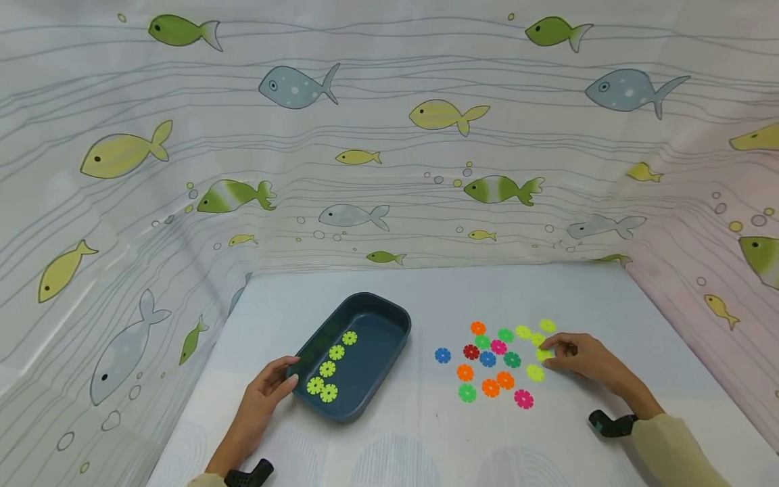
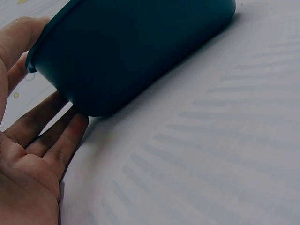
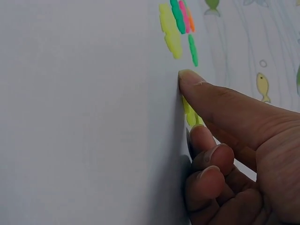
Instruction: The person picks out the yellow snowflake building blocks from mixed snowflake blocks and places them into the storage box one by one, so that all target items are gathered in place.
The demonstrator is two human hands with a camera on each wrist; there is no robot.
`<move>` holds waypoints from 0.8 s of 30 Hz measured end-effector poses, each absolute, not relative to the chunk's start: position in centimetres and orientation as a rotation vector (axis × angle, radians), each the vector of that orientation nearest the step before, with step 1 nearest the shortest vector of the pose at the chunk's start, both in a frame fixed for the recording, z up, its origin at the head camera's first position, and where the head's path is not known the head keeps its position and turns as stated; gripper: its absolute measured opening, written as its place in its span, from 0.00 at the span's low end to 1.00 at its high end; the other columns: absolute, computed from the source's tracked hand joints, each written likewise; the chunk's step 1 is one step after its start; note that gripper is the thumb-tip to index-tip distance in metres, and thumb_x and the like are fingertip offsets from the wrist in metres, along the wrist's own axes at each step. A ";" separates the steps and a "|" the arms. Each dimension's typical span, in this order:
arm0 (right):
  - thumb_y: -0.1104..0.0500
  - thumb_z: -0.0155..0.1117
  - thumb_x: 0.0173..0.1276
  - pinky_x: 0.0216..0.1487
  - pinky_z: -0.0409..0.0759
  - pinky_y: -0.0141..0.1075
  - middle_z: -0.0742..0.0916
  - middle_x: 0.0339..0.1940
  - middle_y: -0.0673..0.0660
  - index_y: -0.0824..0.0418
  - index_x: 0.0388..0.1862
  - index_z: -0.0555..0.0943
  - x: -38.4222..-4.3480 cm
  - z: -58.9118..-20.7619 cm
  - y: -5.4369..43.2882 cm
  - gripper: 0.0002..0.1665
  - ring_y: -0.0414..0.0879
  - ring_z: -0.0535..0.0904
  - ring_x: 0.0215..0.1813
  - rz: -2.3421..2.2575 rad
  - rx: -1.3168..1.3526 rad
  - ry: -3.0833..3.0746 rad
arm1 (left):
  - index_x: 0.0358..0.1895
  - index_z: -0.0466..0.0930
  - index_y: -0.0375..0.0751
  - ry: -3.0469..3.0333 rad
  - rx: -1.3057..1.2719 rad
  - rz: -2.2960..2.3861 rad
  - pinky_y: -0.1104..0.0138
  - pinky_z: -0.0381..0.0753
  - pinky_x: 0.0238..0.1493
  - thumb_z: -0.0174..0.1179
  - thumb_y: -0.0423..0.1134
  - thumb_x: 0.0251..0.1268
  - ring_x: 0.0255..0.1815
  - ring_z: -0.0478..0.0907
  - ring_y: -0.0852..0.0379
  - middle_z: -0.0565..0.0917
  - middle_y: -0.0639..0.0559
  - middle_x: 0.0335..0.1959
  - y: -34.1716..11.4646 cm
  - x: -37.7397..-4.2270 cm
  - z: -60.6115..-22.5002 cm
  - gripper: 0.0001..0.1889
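Note:
A dark blue rectangular tray (image 1: 379,343) stands at an angle on the table, with several yellow-green flower-shaped discs (image 1: 337,352) lying inside. My left hand (image 1: 258,399) holds its near left end; in the left wrist view one digit lies at the rim and other fingers touch the tray's wall (image 2: 136,51) low down. On the right, my right hand (image 1: 584,362) has thumb and index finger at a yellow disc (image 1: 544,355) lying on the table. The right wrist view shows that yellow disc (image 3: 191,115) between them, partly hidden by the thumb.
Loose discs in orange (image 1: 490,387), blue (image 1: 443,355), green (image 1: 467,392), pink (image 1: 523,399) and dark red (image 1: 471,352) lie between tray and right hand. More yellow discs (image 1: 535,373) surround the right fingertips. Fish-patterned sheeting (image 1: 359,230) walls the table's back and sides.

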State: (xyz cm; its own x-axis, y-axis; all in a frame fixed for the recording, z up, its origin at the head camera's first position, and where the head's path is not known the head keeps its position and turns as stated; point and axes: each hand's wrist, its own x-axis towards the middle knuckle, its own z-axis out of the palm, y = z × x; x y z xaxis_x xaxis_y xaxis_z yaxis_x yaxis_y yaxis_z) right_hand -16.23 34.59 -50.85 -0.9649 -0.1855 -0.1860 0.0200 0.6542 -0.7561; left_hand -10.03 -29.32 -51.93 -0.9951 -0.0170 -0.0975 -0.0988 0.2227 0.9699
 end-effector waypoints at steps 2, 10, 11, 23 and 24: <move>0.51 0.79 0.62 0.27 0.70 0.32 0.79 0.31 0.55 0.61 0.52 0.85 -16.2 -50.8 34.7 0.24 0.46 0.71 0.30 -1.197 -0.147 2.628 | 0.72 0.71 0.45 2.405 -0.107 1.918 0.75 0.76 0.57 0.63 0.44 0.75 0.63 0.73 0.69 0.69 0.46 0.71 -29.3 -10.0 -52.0 0.26; 0.52 0.80 0.61 0.28 0.70 0.32 0.79 0.31 0.55 0.62 0.52 0.84 -16.2 -50.5 34.9 0.24 0.45 0.72 0.30 -1.223 -0.178 2.593 | 0.72 0.71 0.45 2.409 -0.092 1.924 0.74 0.77 0.57 0.63 0.43 0.76 0.63 0.73 0.68 0.70 0.45 0.71 -29.4 -10.0 -52.2 0.26; 0.52 0.80 0.62 0.28 0.71 0.32 0.79 0.31 0.55 0.62 0.51 0.84 -16.2 -50.5 34.8 0.24 0.46 0.72 0.30 -1.220 -0.177 2.589 | 0.72 0.71 0.45 2.408 -0.095 1.924 0.74 0.77 0.57 0.63 0.43 0.76 0.63 0.73 0.67 0.70 0.45 0.70 -29.4 -10.0 -52.2 0.26; 0.54 0.81 0.60 0.30 0.72 0.32 0.77 0.32 0.55 0.64 0.49 0.82 -16.2 -50.5 35.0 0.24 0.47 0.72 0.33 -1.215 -0.150 2.549 | 0.72 0.70 0.44 2.401 -0.109 1.924 0.74 0.77 0.56 0.63 0.44 0.75 0.62 0.74 0.67 0.70 0.42 0.71 -29.3 -9.9 -51.9 0.26; 0.54 0.81 0.60 0.30 0.72 0.32 0.77 0.31 0.55 0.64 0.49 0.82 -16.2 -50.5 35.0 0.24 0.47 0.72 0.33 -1.207 -0.154 2.558 | 0.72 0.70 0.44 2.401 -0.112 1.922 0.75 0.77 0.56 0.63 0.44 0.75 0.62 0.73 0.68 0.70 0.43 0.71 -29.2 -9.8 -51.9 0.26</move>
State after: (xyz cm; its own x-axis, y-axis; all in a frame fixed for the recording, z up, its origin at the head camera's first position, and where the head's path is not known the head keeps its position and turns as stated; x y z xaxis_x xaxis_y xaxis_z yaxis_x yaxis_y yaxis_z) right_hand -16.22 34.97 -50.45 -0.9467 -0.2259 -0.2295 0.0336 0.6397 -0.7679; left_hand -9.84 -29.23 -51.86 -0.9953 -0.0167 -0.0953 -0.0966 0.2180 0.9711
